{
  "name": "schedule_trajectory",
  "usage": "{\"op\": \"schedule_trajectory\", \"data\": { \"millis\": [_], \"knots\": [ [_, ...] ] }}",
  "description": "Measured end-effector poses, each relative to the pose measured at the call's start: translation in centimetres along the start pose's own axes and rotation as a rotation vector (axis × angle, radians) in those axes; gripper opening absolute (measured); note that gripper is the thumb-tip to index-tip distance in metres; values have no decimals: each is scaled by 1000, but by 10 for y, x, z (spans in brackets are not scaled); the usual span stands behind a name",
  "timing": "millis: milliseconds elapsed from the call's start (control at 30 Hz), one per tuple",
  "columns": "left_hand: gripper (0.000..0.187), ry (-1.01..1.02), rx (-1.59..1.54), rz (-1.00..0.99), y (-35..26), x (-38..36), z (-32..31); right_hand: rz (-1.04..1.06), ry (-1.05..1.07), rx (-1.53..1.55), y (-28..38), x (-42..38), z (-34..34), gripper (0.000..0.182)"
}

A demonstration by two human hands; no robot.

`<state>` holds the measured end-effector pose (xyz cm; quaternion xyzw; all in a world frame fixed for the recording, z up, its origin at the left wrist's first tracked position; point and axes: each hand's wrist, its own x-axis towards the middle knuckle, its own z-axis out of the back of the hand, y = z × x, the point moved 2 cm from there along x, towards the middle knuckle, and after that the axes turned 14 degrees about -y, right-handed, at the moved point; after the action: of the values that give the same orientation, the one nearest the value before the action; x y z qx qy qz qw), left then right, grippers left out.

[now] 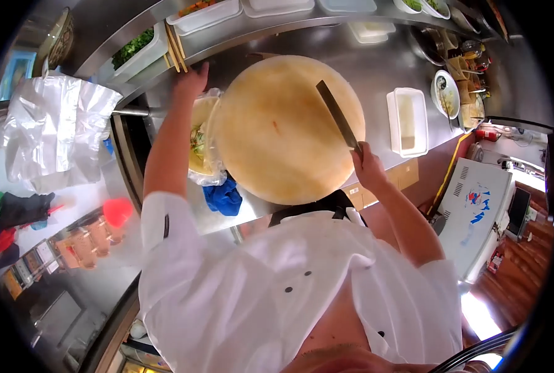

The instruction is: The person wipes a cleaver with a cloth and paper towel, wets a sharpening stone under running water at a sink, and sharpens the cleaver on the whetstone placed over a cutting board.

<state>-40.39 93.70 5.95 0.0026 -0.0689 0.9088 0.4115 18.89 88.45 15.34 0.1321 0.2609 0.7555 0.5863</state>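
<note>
My right hand [368, 166] is closed round the handle of a cleaver [336, 112]. Its blade is seen nearly edge-on over the right part of a large round wooden chopping board [277, 137]. My left hand [192, 82] is stretched out past the board's upper left, just below some wooden chopsticks [176, 48] at the shelf edge. The thumb stands apart and I see nothing held; the other fingers are partly hidden. Under my left forearm is a plastic-lined bowl [215, 155] with scraps of food. A blue cloth [223, 196] lies beside it at the counter's front edge.
A white rectangular tub [408, 122] stands right of the board, with a white bowl [444, 93] farther right. Along the raised steel shelf [227, 34] sit several tubs, one with greens [134, 50]. Clear plastic bags [59, 124] hang at left. A white chest [472, 208] stands at right.
</note>
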Motion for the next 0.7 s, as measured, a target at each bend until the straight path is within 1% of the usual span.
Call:
{"op": "schedule_trajectory", "data": {
  "millis": [100, 133, 167, 233, 333, 367, 467, 600, 667, 700],
  "knots": [
    [92, -239, -39, -106, -18, 40, -40, -29, 17, -54, -1, -5, -4, 37],
    [92, -249, -110, -88, -21, 54, -53, -47, 26, -78, 1, -6, -5, 37],
    [93, -256, -179, -74, -17, 69, -71, -10, -8, -86, 5, -8, -6, 37],
    [96, -256, -307, -50, -14, 82, -97, -6, -9, -71, 7, -10, -9, 36],
    [88, -241, -442, 3, -9, 83, -92, -10, -12, -37, 16, -13, -8, 35],
    [86, -229, -490, 37, -8, 78, -80, -14, -13, -18, 17, -12, -6, 35],
    [79, -140, -678, 201, -4, 63, -52, 7, 2, -45, 12, -11, -5, 34],
    [72, 71, -935, 489, -6, 24, -22, 63, -26, 5, 8, -12, -5, 34],
    [69, 176, -991, 576, -9, 0, -5, 118, -62, 7, 5, -11, -9, 34],
    [61, 306, -964, 619, -7, -18, 5, 97, -43, -18, 5, -18, -11, 34]
  ]
}}
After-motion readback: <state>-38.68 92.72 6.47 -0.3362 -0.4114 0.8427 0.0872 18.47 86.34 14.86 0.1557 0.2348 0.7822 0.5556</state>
